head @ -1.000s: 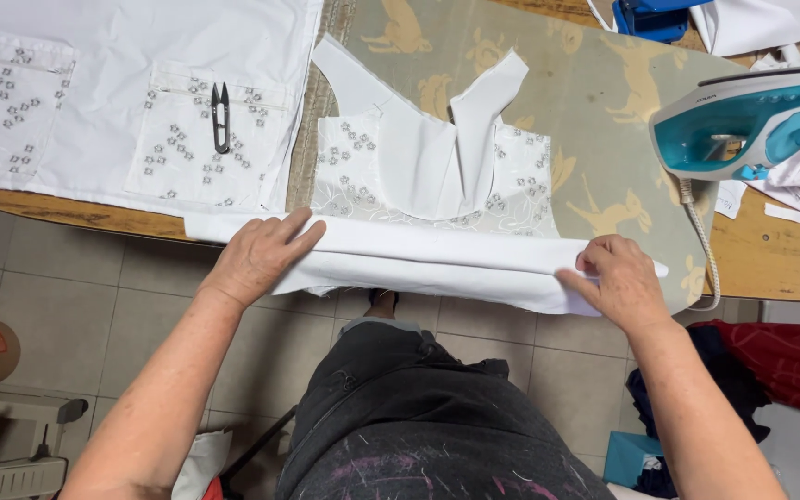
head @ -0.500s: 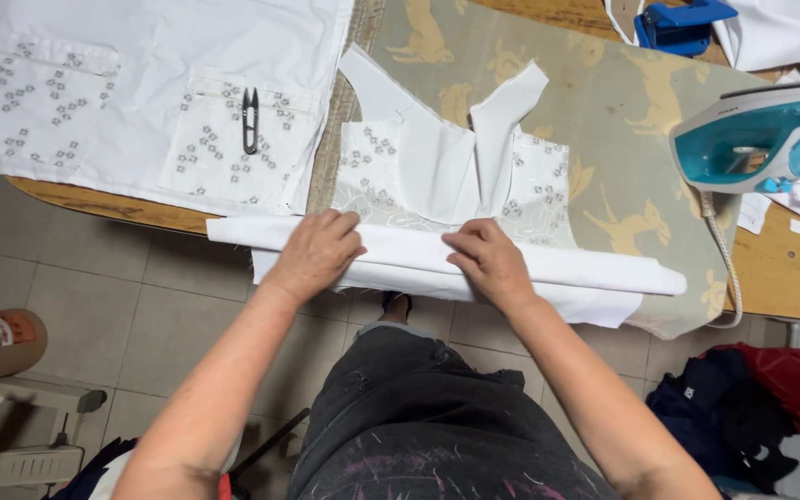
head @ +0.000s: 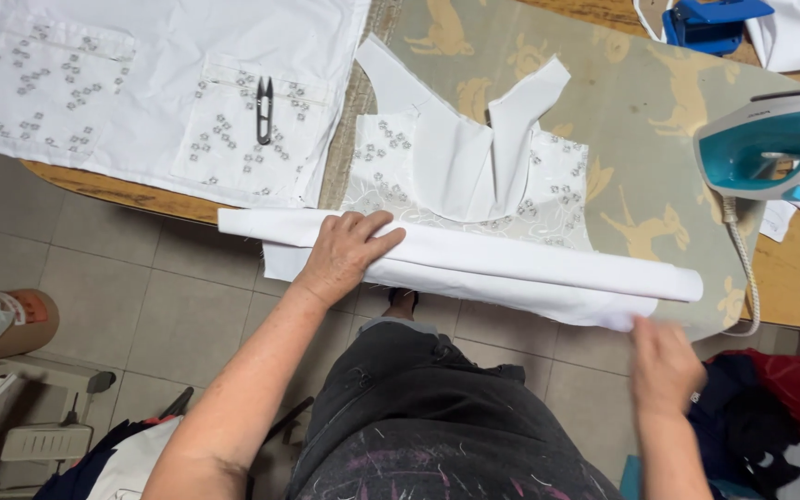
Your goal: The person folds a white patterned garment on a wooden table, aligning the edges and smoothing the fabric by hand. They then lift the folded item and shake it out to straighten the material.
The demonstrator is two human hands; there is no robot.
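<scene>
Left hand is flat on the folded white fabric strip, fingers spread, palm pinning it at the near edge of the ironing pad. Right hand is at the strip's right end, just below the corner; looks like a fingertip pinch on the lower layer, but it's motion-blurred so I can't tell for sure.

The strip lies along the board edge, partly overhanging toward the floor, and overlaps the bottom of the embroidered garment piece.

To do this cleanly, I'd keep the left palm as the anchor and pull tension from the right end along the fold line, not across it, so the layers stay aligned.

Room: steam iron stands close to the right end, its cord hanging there. Thread snips rest on the pocket panel, well apart. Left side is free.
</scene>
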